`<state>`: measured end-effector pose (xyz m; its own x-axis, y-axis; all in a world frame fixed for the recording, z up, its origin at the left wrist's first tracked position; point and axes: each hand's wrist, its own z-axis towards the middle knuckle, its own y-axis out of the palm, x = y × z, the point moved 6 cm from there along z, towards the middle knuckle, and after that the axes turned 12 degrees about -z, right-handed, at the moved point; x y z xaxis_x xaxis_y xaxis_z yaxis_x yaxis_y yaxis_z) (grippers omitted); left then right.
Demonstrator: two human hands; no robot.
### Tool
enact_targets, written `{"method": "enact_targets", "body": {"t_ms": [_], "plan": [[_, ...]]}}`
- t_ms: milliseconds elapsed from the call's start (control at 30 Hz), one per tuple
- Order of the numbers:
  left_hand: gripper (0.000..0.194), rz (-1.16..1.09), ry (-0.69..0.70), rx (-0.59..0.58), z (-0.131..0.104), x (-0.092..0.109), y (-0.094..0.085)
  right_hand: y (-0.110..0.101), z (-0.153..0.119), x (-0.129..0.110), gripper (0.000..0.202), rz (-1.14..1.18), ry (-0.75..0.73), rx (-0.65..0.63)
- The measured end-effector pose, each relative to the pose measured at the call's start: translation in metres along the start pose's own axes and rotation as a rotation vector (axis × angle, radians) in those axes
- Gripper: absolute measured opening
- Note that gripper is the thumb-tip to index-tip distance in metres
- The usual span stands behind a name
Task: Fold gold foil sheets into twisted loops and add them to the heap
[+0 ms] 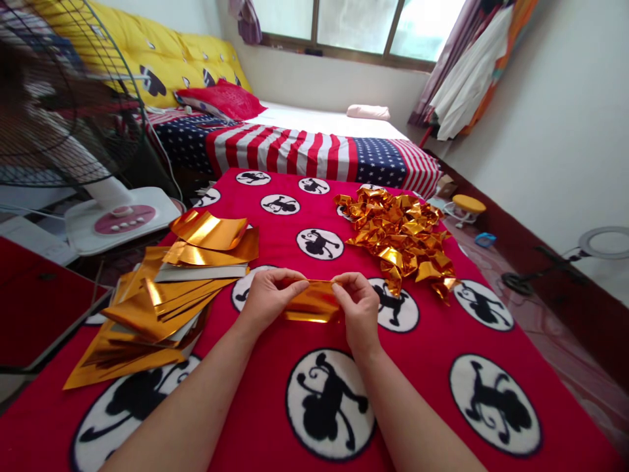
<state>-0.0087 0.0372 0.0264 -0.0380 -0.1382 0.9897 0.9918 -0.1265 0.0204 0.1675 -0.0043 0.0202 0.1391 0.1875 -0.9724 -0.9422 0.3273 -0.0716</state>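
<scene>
A sheet of gold foil paper (314, 303) is stretched between my two hands over the middle of the red cloth, its near edge curving. My left hand (272, 295) pinches its far left corner between thumb and fingers. At the far right corner, my right hand (358, 303) pinches it the same way. To the left lies a loose stack of gold foil sheets (181, 295), some with pale grey undersides showing. A heap of folded gold foil pieces (400, 229) sits beyond my right hand.
The red cloth (417, 393) with monkey prints covers the table. A standing fan (122, 216) is at the left. Behind the table is a bed (314, 118) with a red pillow (221, 98). A yellow stool (469, 204) and a ring-light stand (515, 283) are on the right-hand floor.
</scene>
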Motion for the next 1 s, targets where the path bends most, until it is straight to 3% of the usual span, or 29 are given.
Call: {"method": "enact_targets", "body": {"t_ms": [133,267,567,1000], "plan": [[0.022,0.12,0.008,-0.073,-0.001,0.003,0.003,0.005,0.003,-0.005,0.02,-0.086,-0.02,-0.139],[0.018,0.166,0.073,-0.131,-0.003,0.009,0.009,0.01,0.005,-0.007,0.012,-0.197,-0.03,-0.234],[0.029,-0.12,-0.106,-0.093,-0.001,-0.002,0.002,0.003,0.005,-0.008,0.015,-0.22,-0.036,-0.145],[0.028,-0.043,-0.051,0.007,0.002,0.003,-0.006,0.003,0.004,-0.007,0.016,-0.184,-0.035,-0.152]]}}
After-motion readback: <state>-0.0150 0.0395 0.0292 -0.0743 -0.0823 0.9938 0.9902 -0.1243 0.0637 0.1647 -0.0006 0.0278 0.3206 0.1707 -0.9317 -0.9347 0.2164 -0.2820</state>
